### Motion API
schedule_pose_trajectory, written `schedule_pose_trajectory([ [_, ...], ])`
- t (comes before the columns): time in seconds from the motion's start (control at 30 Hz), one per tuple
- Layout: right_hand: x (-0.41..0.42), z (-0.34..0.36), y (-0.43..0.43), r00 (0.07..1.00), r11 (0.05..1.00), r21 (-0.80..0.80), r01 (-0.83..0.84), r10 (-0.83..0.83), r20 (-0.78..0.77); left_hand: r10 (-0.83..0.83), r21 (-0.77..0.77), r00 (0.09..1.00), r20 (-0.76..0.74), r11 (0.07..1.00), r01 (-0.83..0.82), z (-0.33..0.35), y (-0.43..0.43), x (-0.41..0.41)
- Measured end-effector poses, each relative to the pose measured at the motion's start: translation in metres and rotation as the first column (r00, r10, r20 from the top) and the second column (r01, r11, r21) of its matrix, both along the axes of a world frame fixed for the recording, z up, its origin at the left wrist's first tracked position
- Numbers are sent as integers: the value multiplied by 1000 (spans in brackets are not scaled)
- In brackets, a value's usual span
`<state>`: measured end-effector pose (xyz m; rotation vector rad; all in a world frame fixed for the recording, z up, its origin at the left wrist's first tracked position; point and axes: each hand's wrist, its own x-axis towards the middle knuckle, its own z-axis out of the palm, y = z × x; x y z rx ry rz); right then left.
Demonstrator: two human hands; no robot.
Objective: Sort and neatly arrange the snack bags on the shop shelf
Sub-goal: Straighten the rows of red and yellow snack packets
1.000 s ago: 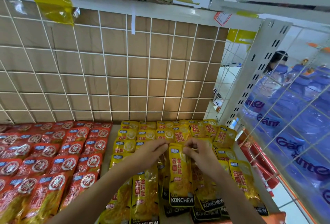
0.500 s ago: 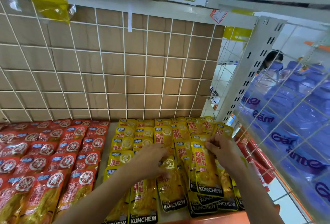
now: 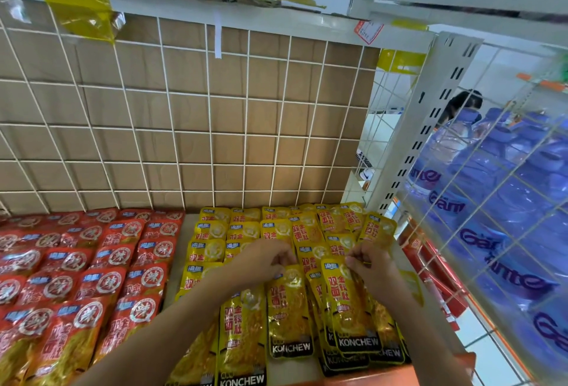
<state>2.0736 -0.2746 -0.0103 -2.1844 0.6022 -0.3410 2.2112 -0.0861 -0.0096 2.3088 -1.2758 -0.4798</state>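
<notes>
Yellow snack bags [image 3: 215,250] crowd the right wire panel [image 3: 479,232]. Your left hand [image 3: 270,259] and right hand [image 3: 370,264] each pinch one bag's top edge in a tight grip; a bare shelf strip [image 3: 176,262] separates red bags [image 3: 92,262].

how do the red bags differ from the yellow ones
The red bags sit left on the shelf, the yellow bags right. Red bags lie untouched; the left hand and right hand each pinch a yellow bag. Red rows look even, yellow rows skewed. Both are flat pouches, overlapped.
</notes>
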Motion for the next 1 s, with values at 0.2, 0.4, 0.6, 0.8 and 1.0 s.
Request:
schedule_pose_trajectory([
  [0.2, 1, 4, 4, 1000, 1000, 24, -1, 1, -20, 21, -79, 1000, -14, 997, -22, 1, -8, 18],
  [0.4, 5, 11, 10, 999, 1000, 2, -5, 6, -47, 24, -109, 1000, -1, 994, -24, 4, -13, 39],
  [0.6, 11, 12, 12, 997, 995, -85, 54, -58, -57, 77, -114, 996, -45, 990, -82, -3, -15, 54],
  [0.8, 13, 8, 15, 993, 984, -153, 86, -97, -61, 147, -197, 983, -109, 966, -166, -7, -8, 62],
  [1.0, 6, 4, 18, 995, 992, -128, -15, 2, -101, 149, -60, 988, -48, 987, -152, 0, 6, 66],
])
